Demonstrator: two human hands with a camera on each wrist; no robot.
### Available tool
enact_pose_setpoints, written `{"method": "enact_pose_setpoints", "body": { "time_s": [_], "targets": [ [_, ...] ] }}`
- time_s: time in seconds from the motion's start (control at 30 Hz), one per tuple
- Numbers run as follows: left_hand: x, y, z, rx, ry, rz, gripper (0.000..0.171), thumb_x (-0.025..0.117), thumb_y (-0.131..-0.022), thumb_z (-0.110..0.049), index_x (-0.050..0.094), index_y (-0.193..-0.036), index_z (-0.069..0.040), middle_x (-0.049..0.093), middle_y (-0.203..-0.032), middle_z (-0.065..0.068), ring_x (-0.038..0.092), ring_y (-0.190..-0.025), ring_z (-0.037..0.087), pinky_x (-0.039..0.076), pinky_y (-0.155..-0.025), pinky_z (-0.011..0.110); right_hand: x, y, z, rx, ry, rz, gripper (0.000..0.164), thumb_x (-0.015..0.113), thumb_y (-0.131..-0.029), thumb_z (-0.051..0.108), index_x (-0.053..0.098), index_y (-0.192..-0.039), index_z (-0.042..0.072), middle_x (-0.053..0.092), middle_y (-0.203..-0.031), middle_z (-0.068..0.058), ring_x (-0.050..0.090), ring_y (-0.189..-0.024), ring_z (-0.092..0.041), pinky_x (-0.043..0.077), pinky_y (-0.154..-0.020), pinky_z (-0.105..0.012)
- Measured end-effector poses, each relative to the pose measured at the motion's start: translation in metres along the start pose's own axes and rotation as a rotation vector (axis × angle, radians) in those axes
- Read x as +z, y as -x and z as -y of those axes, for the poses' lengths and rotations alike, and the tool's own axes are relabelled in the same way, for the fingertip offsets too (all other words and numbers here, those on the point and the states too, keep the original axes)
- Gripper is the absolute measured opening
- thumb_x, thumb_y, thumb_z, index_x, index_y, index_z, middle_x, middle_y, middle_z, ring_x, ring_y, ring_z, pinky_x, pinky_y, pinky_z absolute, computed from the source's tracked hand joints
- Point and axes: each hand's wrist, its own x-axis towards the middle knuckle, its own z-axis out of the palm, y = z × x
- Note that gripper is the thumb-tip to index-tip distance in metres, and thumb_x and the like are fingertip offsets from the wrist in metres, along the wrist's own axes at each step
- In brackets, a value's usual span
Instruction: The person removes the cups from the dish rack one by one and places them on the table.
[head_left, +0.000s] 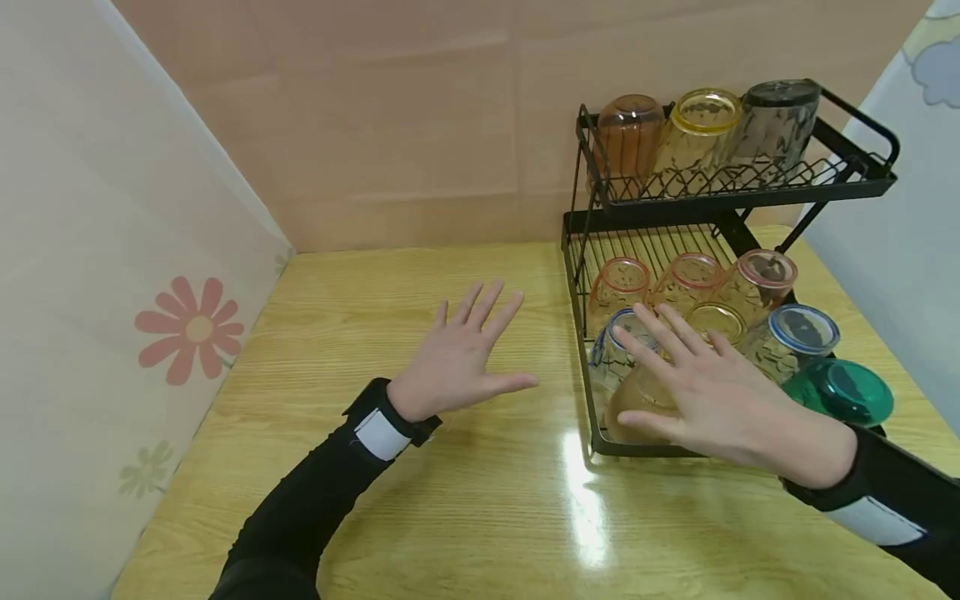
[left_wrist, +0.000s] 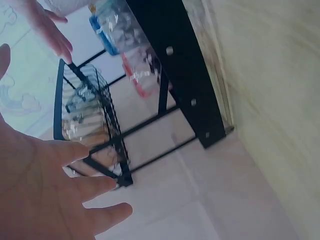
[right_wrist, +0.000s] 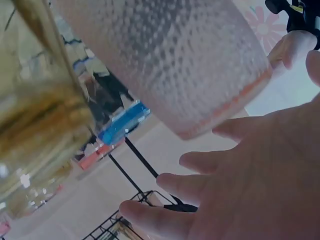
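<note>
My left hand [head_left: 461, 358] is held over the wooden table, fingers straight and thumb spread, holding nothing. My right hand [head_left: 720, 400] spreads its fingers over the front of a black two-tier rack [head_left: 588, 392], also holding nothing. Upside-down glasses fill the lower tier: an amber one [head_left: 637, 406] partly hidden by the right hand, a green one [head_left: 843, 392], a blue-rimmed one [head_left: 802, 332] and several with pinkish rims, such as the left one [head_left: 621, 283]. In the right wrist view, a dimpled glass [right_wrist: 185, 65] appears close beyond the right fingers.
On the upper tier stand a brown glass [head_left: 628, 142], a yellow glass [head_left: 696, 137] and a grey glass [head_left: 776, 125]. The wooden table [head_left: 360, 317] extends left of the rack. A pinkish cloth backdrop [head_left: 390, 125] hangs behind, with patterned side panels [head_left: 97, 250] at both edges.
</note>
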Motion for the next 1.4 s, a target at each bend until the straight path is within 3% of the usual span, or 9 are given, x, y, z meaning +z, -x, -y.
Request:
{"method": "enact_pose_setpoints", "body": {
  "time_s": [0.1, 0.27, 0.33, 0.43, 0.57, 0.77, 1.07, 1.4],
  "targets": [
    [0.006, -0.005, -0.008, 0.015, 0.01, 0.015, 0.099, 0.043, -0.083, -0.079, 0.01, -0.158, -0.023, 0.009, -0.161, 0.011, 0.008, -0.146, 0.034, 0.016, -0.107, 0.067, 0.003, 0.001, 0.002, -0.013, -0.001, -0.004, 0.085, 0.047, -0.091, 0.068, 0.024, -0.156, 0.018, 0.013, -0.16, -0.017, 0.017, -0.142, -0.043, 0.024, -0.097, -0.074],
    [0.016, -0.01, -0.021, 0.039, 0.051, 0.055, 0.1, 0.045, -0.083, -0.079, 0.008, -0.158, -0.024, 0.005, -0.162, 0.008, 0.007, -0.146, 0.033, 0.015, -0.107, 0.067, 0.009, 0.0, 0.003, -0.064, 0.013, -0.101, 0.078, 0.052, -0.09, 0.065, 0.042, -0.148, 0.014, 0.037, -0.146, -0.022, 0.04, -0.128, -0.044, 0.038, -0.093, -0.066],
    [0.019, -0.012, -0.025, 0.052, 0.067, 0.062, 0.1, 0.046, -0.083, -0.078, 0.006, -0.158, -0.024, 0.004, -0.162, 0.008, 0.007, -0.146, 0.033, 0.015, -0.107, 0.067, 0.011, 0.0, 0.003, -0.079, 0.009, -0.135, 0.075, 0.054, -0.09, 0.063, 0.048, -0.143, 0.011, 0.044, -0.137, -0.022, 0.047, -0.119, -0.043, 0.046, -0.087, -0.059],
    [0.024, -0.015, -0.03, 0.071, 0.087, 0.065, 0.1, 0.047, -0.084, -0.077, 0.003, -0.158, -0.025, 0.003, -0.162, 0.008, 0.006, -0.146, 0.034, 0.016, -0.107, 0.067, 0.014, -0.002, 0.003, -0.077, -0.02, -0.135, 0.07, 0.056, -0.091, 0.06, 0.053, -0.137, 0.007, 0.048, -0.126, -0.022, 0.053, -0.106, -0.037, 0.053, -0.067, -0.043],
    [0.028, -0.015, -0.036, 0.081, 0.113, 0.069, 0.099, 0.048, -0.085, -0.075, 0.004, -0.158, -0.025, 0.004, -0.162, 0.008, 0.005, -0.146, 0.033, 0.015, -0.107, 0.067, 0.017, -0.005, 0.004, -0.06, -0.035, -0.124, 0.067, 0.057, -0.091, 0.058, 0.057, -0.131, 0.005, 0.05, -0.115, -0.018, 0.053, -0.092, -0.028, 0.044, -0.048, -0.027],
    [0.036, -0.017, -0.045, 0.092, 0.162, 0.082, 0.098, 0.048, -0.085, -0.074, 0.003, -0.158, -0.026, -0.001, -0.162, 0.005, 0.006, -0.146, 0.032, 0.016, -0.108, 0.065, 0.022, -0.009, 0.005, -0.058, -0.003, -0.166, 0.061, 0.063, -0.089, 0.052, 0.06, -0.125, 0.002, 0.052, -0.107, -0.017, 0.054, -0.084, -0.027, 0.043, -0.044, -0.027],
    [0.043, -0.019, -0.057, 0.105, 0.241, 0.085, 0.096, 0.051, -0.087, -0.07, 0.001, -0.157, -0.028, -0.003, -0.162, 0.003, 0.005, -0.147, 0.03, 0.015, -0.108, 0.064, 0.031, -0.013, 0.004, -0.131, 0.08, -0.295, 0.045, 0.073, -0.082, 0.034, 0.062, -0.109, 0.001, 0.05, -0.092, -0.012, 0.054, -0.072, -0.025, 0.04, -0.038, -0.024],
    [0.042, -0.011, -0.047, 0.067, 0.325, 0.067, 0.094, 0.056, -0.089, -0.062, 0.001, -0.157, -0.027, 0.003, -0.162, 0.005, 0.008, -0.146, 0.03, 0.017, -0.107, 0.065, 0.017, -0.014, 0.004, -0.131, 0.062, -0.397, 0.034, 0.064, -0.086, 0.033, 0.06, -0.1, 0.002, 0.054, -0.093, -0.014, 0.054, -0.065, -0.022, 0.034, -0.035, -0.023]
  ]
}}
